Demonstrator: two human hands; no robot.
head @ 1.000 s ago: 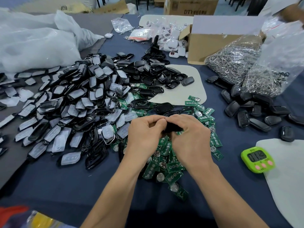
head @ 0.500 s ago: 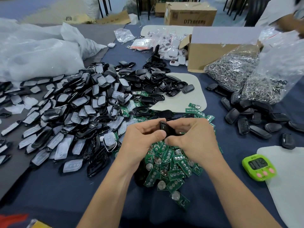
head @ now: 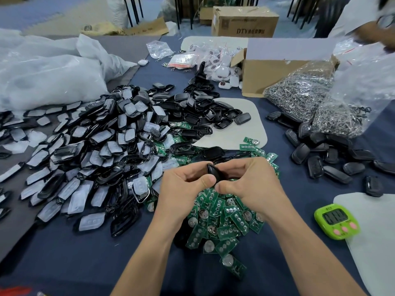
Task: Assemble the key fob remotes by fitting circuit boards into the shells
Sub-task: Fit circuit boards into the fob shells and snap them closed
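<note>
Both hands meet over the middle of the table around one black key fob shell (head: 214,173). My left hand (head: 183,190) pinches its left side between thumb and fingers. My right hand (head: 250,184) grips its right side, thumb pressed near the lower edge. Most of the shell is hidden by my fingers. Below the hands lies a heap of green circuit boards (head: 222,218) with round coin cells. A big pile of black shell halves and translucent button pads (head: 96,150) spreads to the left. Closed black fobs (head: 320,154) lie in a group to the right.
A green timer (head: 336,221) sits at the right on a pale mat (head: 372,248). Clear bags of metal rings (head: 320,103) and an open cardboard box (head: 275,75) stand at the back right. White plastic bags (head: 49,71) fill the back left. Another person (head: 376,24) is at the far right.
My hands have lifted a little off the circuit boards while turning the black shell between them; more of its upper end shows now. The view has tilted up slightly.
</note>
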